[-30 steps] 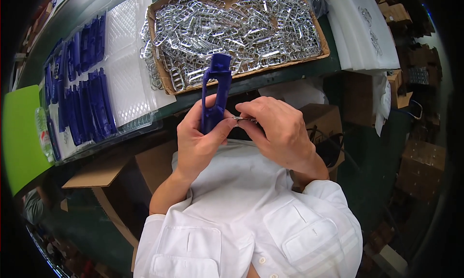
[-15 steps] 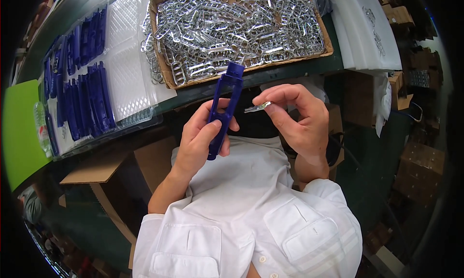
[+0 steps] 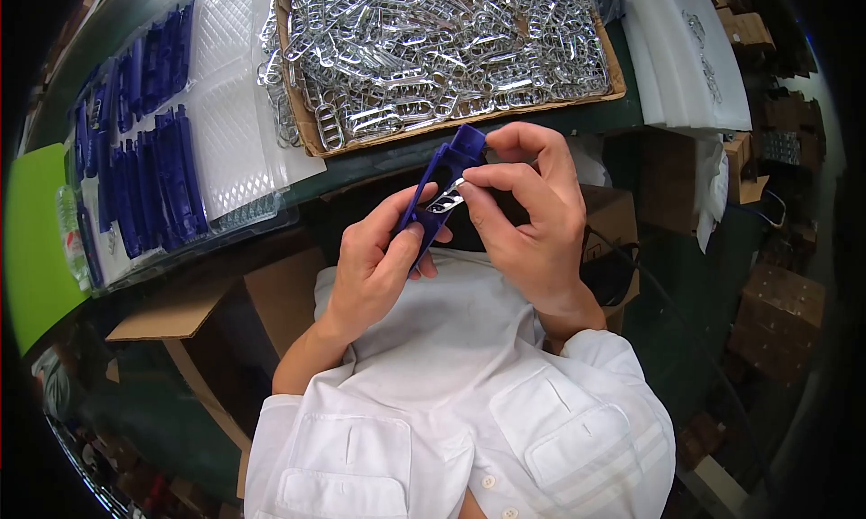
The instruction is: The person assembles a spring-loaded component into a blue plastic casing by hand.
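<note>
My left hand (image 3: 376, 253) is closed around the lower part of a long dark blue plastic housing (image 3: 466, 140), which tilts up and to the right in front of my chest. Between the thumb and forefinger of my right hand (image 3: 532, 217) is a small shiny metal plate with holes (image 3: 445, 202). It lies against the open middle of the housing; whether it is seated there I cannot tell. Just beyond both hands stands a shallow cardboard box (image 3: 469, 120) heaped with similar shiny metal plates (image 3: 442, 55).
On the bench at left, rows of blue housings (image 3: 158, 185) lie beside quilted white sheeting (image 3: 236, 163). A clear bottle (image 3: 72, 239) and a bright green board (image 3: 36, 248) are farther left. White foam sheets (image 3: 677, 59) hang over the right end. An open carton (image 3: 180, 316) stands below.
My right hand has moved left, bringing the metal plate from beside the blue housing into contact with it. The housing has turned and tilted farther right in my left hand.
</note>
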The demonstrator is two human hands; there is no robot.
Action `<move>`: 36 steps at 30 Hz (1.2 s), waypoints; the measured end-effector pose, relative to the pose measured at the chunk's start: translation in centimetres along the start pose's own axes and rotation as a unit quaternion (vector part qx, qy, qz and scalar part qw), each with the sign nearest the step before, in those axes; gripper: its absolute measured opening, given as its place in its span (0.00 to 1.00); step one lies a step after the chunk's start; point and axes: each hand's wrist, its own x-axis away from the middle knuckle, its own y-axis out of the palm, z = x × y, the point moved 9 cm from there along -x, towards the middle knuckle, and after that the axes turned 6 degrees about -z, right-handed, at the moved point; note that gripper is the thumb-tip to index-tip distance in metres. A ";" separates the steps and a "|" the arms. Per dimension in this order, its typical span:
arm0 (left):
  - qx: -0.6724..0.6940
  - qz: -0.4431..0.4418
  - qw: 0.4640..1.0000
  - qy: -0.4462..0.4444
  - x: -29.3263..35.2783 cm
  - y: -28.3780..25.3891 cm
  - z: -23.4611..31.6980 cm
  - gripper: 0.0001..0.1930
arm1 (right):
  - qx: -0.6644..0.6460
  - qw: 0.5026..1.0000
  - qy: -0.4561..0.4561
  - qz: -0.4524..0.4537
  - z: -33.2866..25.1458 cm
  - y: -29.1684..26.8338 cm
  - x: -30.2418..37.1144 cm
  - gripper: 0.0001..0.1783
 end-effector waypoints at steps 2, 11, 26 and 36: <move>-0.013 0.000 1.000 0.000 0.0 -0.1 0.2 0.23 | 0.058 0.998 -0.031 0.018 -0.7 -0.1 -0.3 0.10; 0.009 -0.008 1.000 -0.003 0.1 0.2 -0.4 0.22 | 0.105 0.994 -0.003 -0.034 -1.1 0.9 -0.6 0.08; 0.072 -0.016 0.995 -0.061 0.9 0.0 -1.9 0.21 | 0.172 0.977 -0.084 -0.096 -2.0 3.2 -0.6 0.09; 0.001 -0.021 1.000 0.014 0.9 -0.1 -1.1 0.22 | 0.084 0.992 0.074 0.052 0.1 0.8 0.0 0.23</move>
